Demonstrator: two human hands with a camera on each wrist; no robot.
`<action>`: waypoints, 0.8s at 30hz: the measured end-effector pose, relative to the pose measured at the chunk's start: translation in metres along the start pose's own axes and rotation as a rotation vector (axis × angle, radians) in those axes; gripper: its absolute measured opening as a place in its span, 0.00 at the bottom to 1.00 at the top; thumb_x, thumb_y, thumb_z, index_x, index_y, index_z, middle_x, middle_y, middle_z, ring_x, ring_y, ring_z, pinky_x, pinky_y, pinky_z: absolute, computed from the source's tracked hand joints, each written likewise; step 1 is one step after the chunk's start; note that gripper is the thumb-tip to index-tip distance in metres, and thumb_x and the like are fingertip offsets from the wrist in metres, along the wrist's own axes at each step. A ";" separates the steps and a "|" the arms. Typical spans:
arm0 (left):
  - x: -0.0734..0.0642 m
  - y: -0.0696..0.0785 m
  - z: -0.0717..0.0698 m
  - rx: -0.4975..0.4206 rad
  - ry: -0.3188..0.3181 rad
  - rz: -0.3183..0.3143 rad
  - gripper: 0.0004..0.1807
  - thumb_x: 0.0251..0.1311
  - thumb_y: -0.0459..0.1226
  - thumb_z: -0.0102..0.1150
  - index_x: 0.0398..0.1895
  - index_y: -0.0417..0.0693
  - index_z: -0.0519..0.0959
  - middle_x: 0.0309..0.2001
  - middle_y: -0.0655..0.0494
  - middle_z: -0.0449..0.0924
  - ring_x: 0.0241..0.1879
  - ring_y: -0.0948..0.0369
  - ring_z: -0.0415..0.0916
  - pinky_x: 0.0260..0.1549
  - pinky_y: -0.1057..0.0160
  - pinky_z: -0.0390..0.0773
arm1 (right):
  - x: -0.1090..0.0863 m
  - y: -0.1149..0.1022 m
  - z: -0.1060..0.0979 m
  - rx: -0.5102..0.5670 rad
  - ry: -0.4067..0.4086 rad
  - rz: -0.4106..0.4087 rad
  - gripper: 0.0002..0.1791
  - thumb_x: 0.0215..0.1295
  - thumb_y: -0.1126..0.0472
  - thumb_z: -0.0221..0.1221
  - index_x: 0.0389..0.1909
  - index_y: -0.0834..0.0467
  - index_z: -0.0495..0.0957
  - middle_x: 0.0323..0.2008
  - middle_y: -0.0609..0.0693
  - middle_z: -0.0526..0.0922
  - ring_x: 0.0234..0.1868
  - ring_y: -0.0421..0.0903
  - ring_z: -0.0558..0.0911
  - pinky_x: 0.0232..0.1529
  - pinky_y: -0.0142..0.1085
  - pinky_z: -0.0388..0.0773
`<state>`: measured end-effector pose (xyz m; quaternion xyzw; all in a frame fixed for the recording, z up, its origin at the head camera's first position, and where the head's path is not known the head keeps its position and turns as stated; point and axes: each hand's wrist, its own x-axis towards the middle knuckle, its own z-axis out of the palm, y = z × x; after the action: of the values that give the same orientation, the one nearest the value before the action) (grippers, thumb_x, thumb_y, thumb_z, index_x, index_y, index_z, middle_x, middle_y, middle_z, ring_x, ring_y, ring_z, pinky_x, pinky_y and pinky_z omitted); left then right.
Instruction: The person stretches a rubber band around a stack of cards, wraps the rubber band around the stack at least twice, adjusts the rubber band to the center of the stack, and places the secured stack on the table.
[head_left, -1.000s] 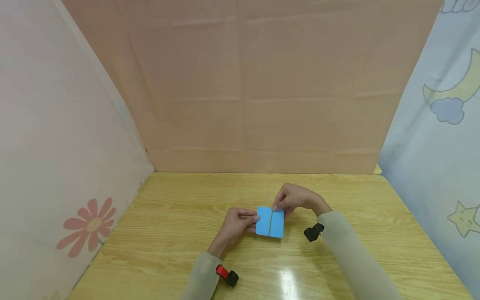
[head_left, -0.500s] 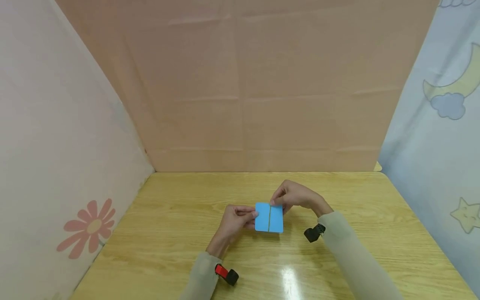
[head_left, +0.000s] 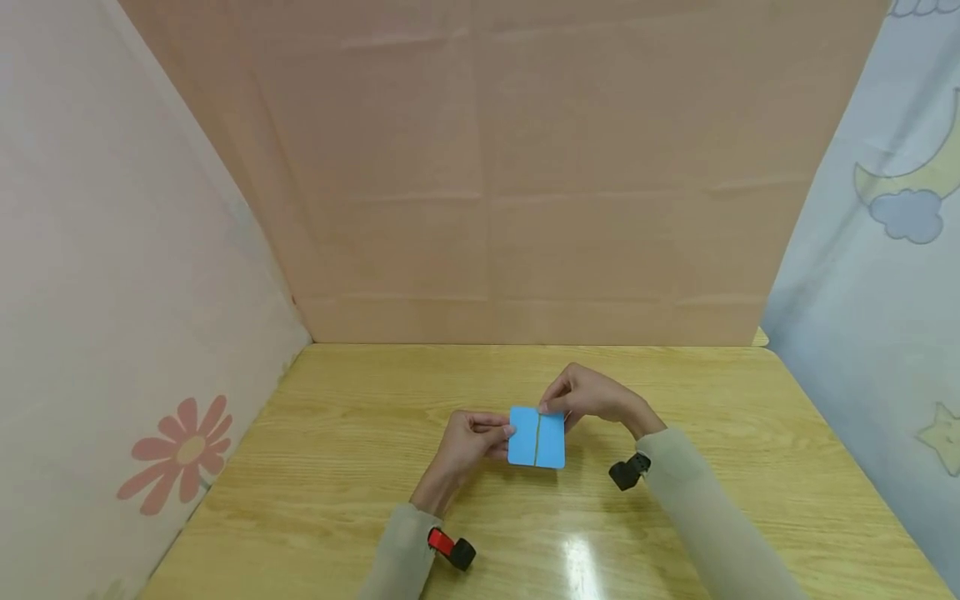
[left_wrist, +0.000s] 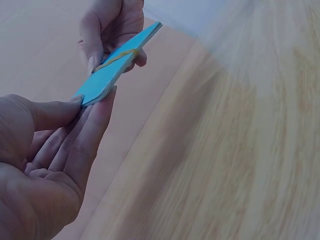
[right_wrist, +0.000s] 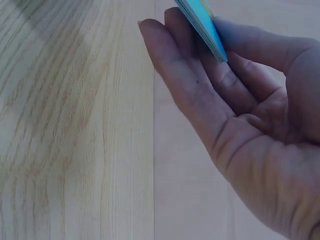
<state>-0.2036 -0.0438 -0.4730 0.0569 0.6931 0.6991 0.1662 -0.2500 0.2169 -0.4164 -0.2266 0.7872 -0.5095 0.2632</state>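
Observation:
A thin stack of blue square cards (head_left: pixel 552 442) with rounded corners is held above the table between both hands. Around its middle runs a yellowish-brown rubber band (head_left: pixel 537 440), also visible as a slanting strip in the left wrist view. My left hand (head_left: pixel 467 446) pinches the stack's left edge, thumb on top and fingers beneath. At the far edge my right hand (head_left: pixel 592 393) pinches the stack, its thumb beside the band. Layered card edges of the blue stack (right_wrist: pixel 202 30) show in the right wrist view, where the right fingers extend underneath.
A wood-grain table (head_left: pixel 360 400) lies below the hands. Behind it stands a tan-pink sheet (head_left: pixel 487 208). A flower-printed curtain (head_left: pixel 135 250) hangs at the left and a moon-printed curtain (head_left: pixel 862 292) at the right. Both wrists wear small dark camera units.
The stack and both hands have shifted very slightly to the left and up in the head view. Both hands keep their hold, and the rubber band still encircles the cards.

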 end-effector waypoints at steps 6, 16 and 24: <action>0.000 0.001 -0.001 -0.008 -0.010 0.007 0.13 0.68 0.31 0.68 0.49 0.29 0.87 0.39 0.38 0.91 0.31 0.61 0.91 0.35 0.61 0.92 | 0.000 0.000 0.000 -0.016 0.008 -0.005 0.10 0.73 0.63 0.64 0.44 0.67 0.90 0.41 0.59 0.91 0.34 0.48 0.91 0.42 0.60 0.90; 0.000 -0.002 -0.004 -0.019 -0.029 0.004 0.13 0.69 0.31 0.67 0.49 0.28 0.86 0.36 0.45 0.92 0.29 0.63 0.89 0.34 0.62 0.92 | 0.000 0.001 0.003 -0.005 0.020 -0.001 0.11 0.73 0.62 0.65 0.43 0.66 0.90 0.41 0.58 0.91 0.34 0.47 0.91 0.41 0.56 0.92; 0.002 0.000 0.001 0.019 -0.066 0.025 0.13 0.69 0.31 0.67 0.49 0.28 0.87 0.38 0.38 0.92 0.30 0.62 0.90 0.34 0.60 0.92 | 0.005 0.005 0.008 -0.013 0.029 -0.008 0.12 0.74 0.62 0.63 0.43 0.67 0.90 0.43 0.59 0.90 0.33 0.45 0.88 0.35 0.38 0.90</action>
<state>-0.2057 -0.0425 -0.4737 0.0901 0.6932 0.6921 0.1799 -0.2487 0.2102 -0.4247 -0.2241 0.7935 -0.5084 0.2484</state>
